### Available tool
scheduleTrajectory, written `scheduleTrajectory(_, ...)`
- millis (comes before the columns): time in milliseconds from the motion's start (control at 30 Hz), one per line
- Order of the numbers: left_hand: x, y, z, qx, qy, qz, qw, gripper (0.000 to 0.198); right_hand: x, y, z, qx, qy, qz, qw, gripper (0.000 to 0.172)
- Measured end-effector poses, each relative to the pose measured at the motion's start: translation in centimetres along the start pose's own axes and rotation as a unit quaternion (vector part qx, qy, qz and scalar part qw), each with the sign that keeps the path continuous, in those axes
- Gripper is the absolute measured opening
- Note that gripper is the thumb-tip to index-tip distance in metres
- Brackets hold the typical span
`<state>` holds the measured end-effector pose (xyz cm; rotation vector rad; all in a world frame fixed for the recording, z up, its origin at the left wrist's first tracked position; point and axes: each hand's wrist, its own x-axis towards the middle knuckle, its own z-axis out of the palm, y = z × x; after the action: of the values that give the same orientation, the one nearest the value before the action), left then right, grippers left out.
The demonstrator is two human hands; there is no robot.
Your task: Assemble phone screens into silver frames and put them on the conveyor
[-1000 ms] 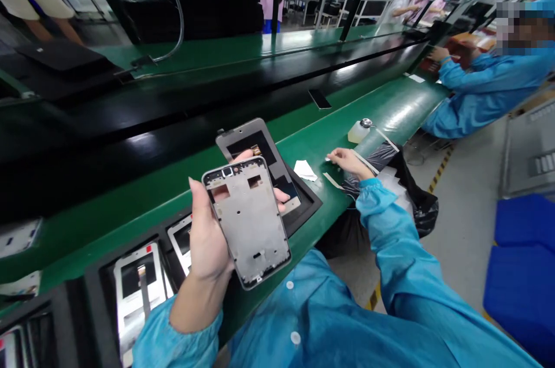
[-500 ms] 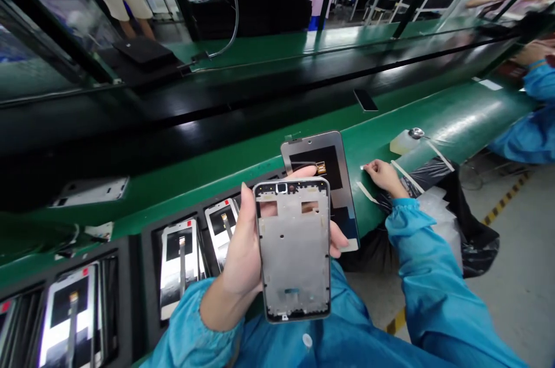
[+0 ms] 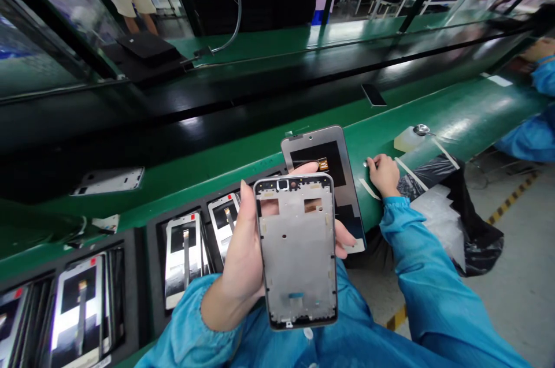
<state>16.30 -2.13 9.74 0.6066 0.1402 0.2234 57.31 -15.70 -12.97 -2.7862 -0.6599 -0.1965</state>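
Observation:
My left hand is wrapped round a metal tablet frame, a grey plate with a dark rim and two openings near its top. The thumb lies along its left edge, and fingertips show past its right edge. Behind the frame is a screen panel with a black area and a gold connector. Whether the hand also touches that panel, I cannot tell. On the green bench to the right, my right hand is closed, fingertips together beside a small pale piece. What those fingers hold, if anything, is hidden.
Black trays with several white screen panels stand at left. A bottle of yellowish liquid and a black plastic bag are at right. A dark conveyor runs beyond. Another person's blue sleeve shows far right.
The right hand has turned, and its fingers have curled in more by the small pale piece. The left hand still holds the frame, which sits slightly lower. The whole view has shifted a little.

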Motion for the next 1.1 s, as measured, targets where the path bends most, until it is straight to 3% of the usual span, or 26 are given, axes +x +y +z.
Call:
scheduleTrajectory(367, -0.7, -0.1, 0.3, -0.002, -0.032, 0.03, 0.999, 0.096, 0.1, 0.7, 1.0, 0.03, 0.062, -0.017, 0.998, 0.02)
scheduleTrajectory(600, -1.1, -0.3, 0.0, -0.063, -0.088, 0.032, 0.994, 0.093, 0.2, 0.8, 1.2, 0.037, 0.061, -0.013, 0.997, 0.021)
scheduleTrajectory(767, -1.2, -0.1, -0.2, -0.089, -0.112, 0.024, 0.989, 0.102, 0.3, 0.8, 1.3, 0.052, 0.057, -0.005, 0.997, 0.02)
scheduleTrajectory(967, -1.4, 0.3, -0.3, -0.09, -0.095, 0.019, 0.991, 0.119, 0.1, 0.7, 0.9, 0.083, 0.061, -0.002, 0.995, 0.021)
scheduleTrajectory(1100, -1.3, 1.4, -0.1, -0.102, -0.03, 0.052, 0.993, 0.12, -0.1, 0.3, 0.4, 0.118, 0.073, -0.014, 0.99, 0.032)
